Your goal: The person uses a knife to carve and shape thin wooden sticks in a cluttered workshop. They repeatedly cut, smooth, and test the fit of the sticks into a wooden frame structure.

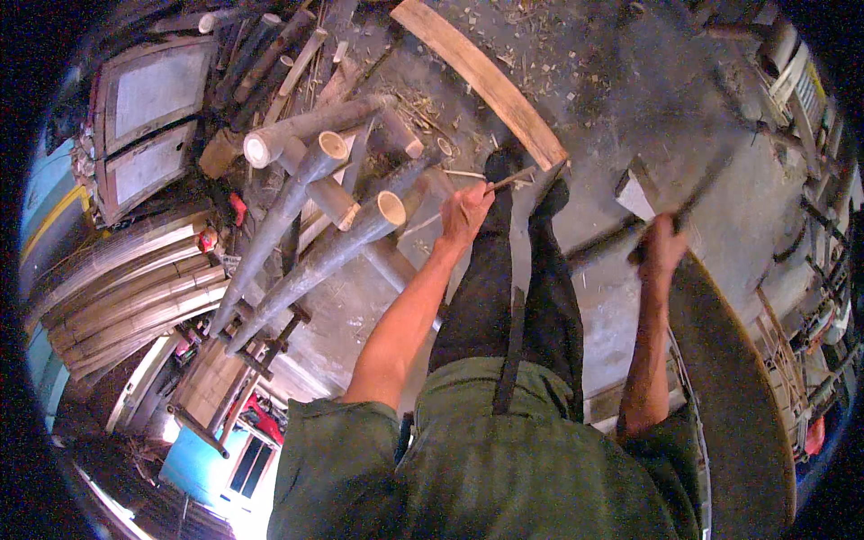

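Note:
My left hand (pixel 465 216) is closed around one end of a thin wooden stick (pixel 513 180). The stick's far end reaches the near end of a long wooden plank (pixel 481 81), beside my feet. My right hand (pixel 664 245), a little blurred, is closed on a tool with a broad, pale blade (pixel 635 193). The blade points up and left from the fist, apart from the stick. Most of its handle is hidden by my fingers.
Thick bamboo poles (pixel 310 256) with cut open ends lean on a frame at my left. Split bamboo bundles (pixel 135 288) and a wooden-framed panel (pixel 153 108) stand farther left. Wood chips (pixel 549 63) litter the concrete floor. A large dark curved board (pixel 729 387) is close by my right arm.

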`<state>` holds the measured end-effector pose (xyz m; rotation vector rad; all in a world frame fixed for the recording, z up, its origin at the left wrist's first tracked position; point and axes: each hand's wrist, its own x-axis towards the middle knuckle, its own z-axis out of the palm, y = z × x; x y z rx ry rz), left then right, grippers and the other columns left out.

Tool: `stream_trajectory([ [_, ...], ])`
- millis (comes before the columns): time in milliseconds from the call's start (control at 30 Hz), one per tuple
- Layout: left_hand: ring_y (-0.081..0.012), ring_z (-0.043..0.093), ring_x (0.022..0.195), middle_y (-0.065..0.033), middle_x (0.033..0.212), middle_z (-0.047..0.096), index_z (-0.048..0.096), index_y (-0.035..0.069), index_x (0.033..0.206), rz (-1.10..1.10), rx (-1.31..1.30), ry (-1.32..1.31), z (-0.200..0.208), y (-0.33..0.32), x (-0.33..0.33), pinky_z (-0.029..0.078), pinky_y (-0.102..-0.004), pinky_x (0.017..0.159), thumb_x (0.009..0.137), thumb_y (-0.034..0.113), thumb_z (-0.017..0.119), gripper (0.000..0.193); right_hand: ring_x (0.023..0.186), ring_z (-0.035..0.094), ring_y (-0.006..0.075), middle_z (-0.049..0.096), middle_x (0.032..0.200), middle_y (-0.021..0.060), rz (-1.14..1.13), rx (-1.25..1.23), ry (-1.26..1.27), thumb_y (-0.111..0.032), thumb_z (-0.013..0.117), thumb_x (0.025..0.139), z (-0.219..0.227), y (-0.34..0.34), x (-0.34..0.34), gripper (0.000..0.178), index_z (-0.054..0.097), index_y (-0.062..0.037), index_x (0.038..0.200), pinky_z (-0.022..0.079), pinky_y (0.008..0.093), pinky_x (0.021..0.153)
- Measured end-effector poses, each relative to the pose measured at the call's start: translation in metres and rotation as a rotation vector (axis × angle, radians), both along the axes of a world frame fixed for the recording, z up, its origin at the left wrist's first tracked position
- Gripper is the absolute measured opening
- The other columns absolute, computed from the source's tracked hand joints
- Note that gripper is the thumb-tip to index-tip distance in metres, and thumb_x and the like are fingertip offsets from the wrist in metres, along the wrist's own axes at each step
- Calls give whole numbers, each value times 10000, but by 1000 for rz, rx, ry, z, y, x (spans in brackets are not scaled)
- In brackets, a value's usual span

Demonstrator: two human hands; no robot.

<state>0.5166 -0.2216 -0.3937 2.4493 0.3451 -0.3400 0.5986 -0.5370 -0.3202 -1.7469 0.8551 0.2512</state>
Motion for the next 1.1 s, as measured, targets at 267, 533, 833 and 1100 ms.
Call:
stream_trajectory([
  [267, -371, 621, 725, -160, 777, 636, 562, 52, 795, -28, -8, 19, -3, 1, -12, 462, -459, 584, 804, 201, 647, 172, 672, 553, 175, 572, 723, 74, 836, -62, -93, -143, 572, 817, -9, 42, -104, 162, 557, -3, 898, 456, 368, 627],
  [533, -385, 618, 744, -177, 788, 631, 562, 46, 815, -20, -7, 19, 13, 0, 10, 465, -464, 596, 811, 208, 643, 181, 700, 592, 234, 608, 726, 82, 132, -586, -113, -202, 589, 833, -66, 44, -81, 243, 600, 25, 921, 483, 356, 629],
  [833, -384, 614, 733, -163, 770, 625, 548, 52, 797, 23, -58, 7, 11, 0, 0, 470, -464, 600, 809, 206, 644, 181, 419, 463, 169, 516, 564, 65, -191, 70, -32, -199, 549, 820, -26, -12, 10, 199, 509, -36, 715, 387, 326, 402],
  [1100, -377, 615, 708, -163, 768, 624, 534, 43, 776, -40, -41, 18, 5, 6, -5, 461, -461, 577, 802, 191, 639, 183, 573, 506, 120, 569, 774, 40, 765, -165, -116, -114, 594, 800, -46, 13, -85, 142, 539, -33, 904, 415, 286, 480],
])
